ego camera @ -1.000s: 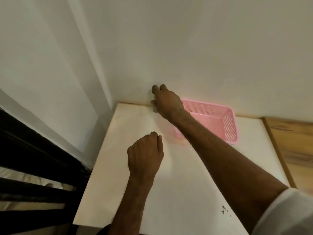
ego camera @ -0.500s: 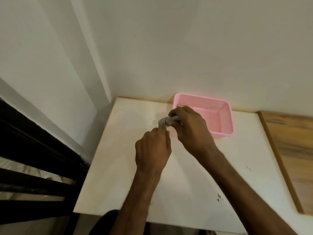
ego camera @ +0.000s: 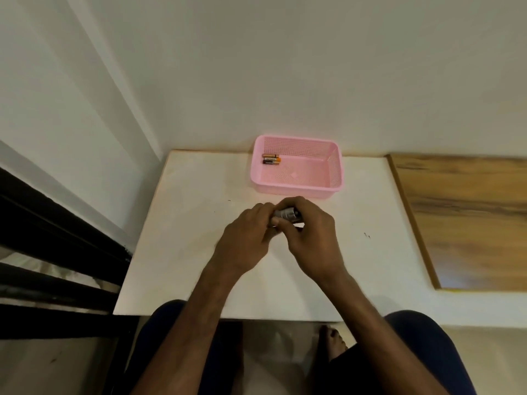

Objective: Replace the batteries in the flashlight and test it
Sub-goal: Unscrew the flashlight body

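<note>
A small grey flashlight (ego camera: pixel 288 214) lies crosswise between both hands above the middle of the white table (ego camera: pixel 182 252). My left hand (ego camera: pixel 245 240) grips its left end and my right hand (ego camera: pixel 310 238) wraps its right end; most of its body is hidden by the fingers. Two batteries (ego camera: pixel 271 159) with orange ends lie side by side in the far left corner of a pink mesh basket (ego camera: pixel 335 178) at the back of the table.
A white wall rises right behind the basket. A wooden board (ego camera: pixel 467 218) lies along the table's right side. Dark rails (ego camera: pixel 57 252) run along the left of the table. My knees and a foot show below the front edge.
My right hand came back from the far wall to the table's middle carrying the flashlight, and my left hand closed onto its other end. The view tilted down, uncovering the batteries in the basket.
</note>
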